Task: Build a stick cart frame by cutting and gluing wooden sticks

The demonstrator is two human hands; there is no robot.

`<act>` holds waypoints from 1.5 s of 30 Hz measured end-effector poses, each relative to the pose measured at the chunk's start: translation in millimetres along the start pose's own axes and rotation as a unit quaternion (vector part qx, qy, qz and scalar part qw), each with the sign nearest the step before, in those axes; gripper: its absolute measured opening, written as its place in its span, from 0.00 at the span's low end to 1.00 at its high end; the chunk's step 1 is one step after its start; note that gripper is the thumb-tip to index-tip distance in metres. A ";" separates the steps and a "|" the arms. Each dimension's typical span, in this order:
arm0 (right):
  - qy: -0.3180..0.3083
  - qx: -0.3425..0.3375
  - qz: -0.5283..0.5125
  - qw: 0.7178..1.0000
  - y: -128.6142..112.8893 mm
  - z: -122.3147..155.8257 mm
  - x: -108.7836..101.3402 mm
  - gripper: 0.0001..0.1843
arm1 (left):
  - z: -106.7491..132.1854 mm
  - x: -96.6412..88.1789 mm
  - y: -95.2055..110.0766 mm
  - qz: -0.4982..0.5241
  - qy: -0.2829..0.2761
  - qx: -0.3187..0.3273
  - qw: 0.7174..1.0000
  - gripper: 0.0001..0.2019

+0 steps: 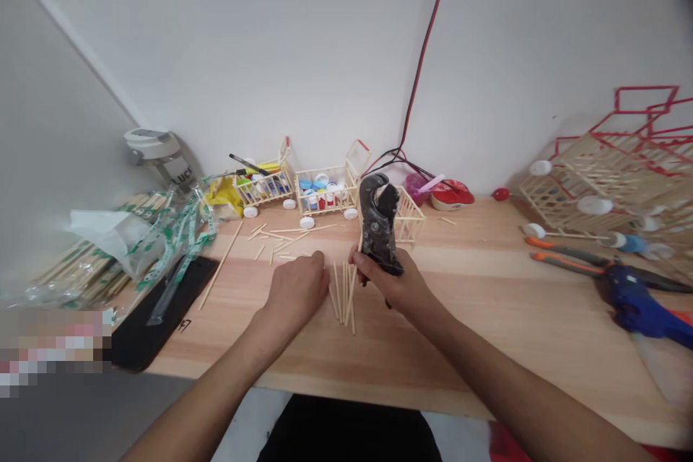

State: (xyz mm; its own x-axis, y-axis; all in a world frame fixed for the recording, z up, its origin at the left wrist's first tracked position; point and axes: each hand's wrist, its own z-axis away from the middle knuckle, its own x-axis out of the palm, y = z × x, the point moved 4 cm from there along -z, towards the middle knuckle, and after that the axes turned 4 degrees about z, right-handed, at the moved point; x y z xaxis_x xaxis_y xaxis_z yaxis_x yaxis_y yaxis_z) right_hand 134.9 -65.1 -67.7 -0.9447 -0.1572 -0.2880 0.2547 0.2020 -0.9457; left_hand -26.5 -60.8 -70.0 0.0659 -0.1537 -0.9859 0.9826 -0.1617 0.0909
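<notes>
My right hand [403,285] grips a black hand tool [379,224] that has a hooked, rounded head and white specks; its exact kind does not show. Beside that hand's fingertips, several thin wooden sticks [342,296] lie side by side on the table. My left hand [297,285] is closed, back upward, at the left of these sticks. What its fingers hold, if anything, is hidden. Short cut sticks [281,238] are scattered beyond my left hand. Partly behind the black tool stands a small stick basket [410,215].
Two miniature stick carts [325,191] [264,188] with white wheels stand at the back. Bagged sticks [102,253], a jar [162,155] and a black phone-like slab [162,317] lie left. At right are stacked carts [590,173], orange-handled pliers [568,256] and a blue glue gun [633,296].
</notes>
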 end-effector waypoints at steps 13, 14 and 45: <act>0.056 0.023 0.004 0.998 0.1 -1.0 -8.3 0.22 | -2.7 -2.2 -6.1 0.023 -0.003 -0.011 1.000 0.16; 0.061 0.026 0.002 0.998 -0.5 -1.5 -9.2 0.22 | -3.4 -1.6 -7.8 0.027 0.000 -0.007 1.000 0.16; 0.088 0.053 0.093 0.990 8.9 -6.1 -3.5 0.18 | -4.6 20.2 9.6 0.713 -0.152 0.131 0.672 0.14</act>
State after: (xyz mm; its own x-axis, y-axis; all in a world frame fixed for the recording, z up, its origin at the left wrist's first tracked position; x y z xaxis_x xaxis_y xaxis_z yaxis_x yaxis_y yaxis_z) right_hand 139.2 -56.9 -74.2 -0.8982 0.0463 -0.4371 0.4395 0.1083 -0.8917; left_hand -14.9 -61.0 -89.7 0.8300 -0.5207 0.1999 -0.1084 0.2009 0.9736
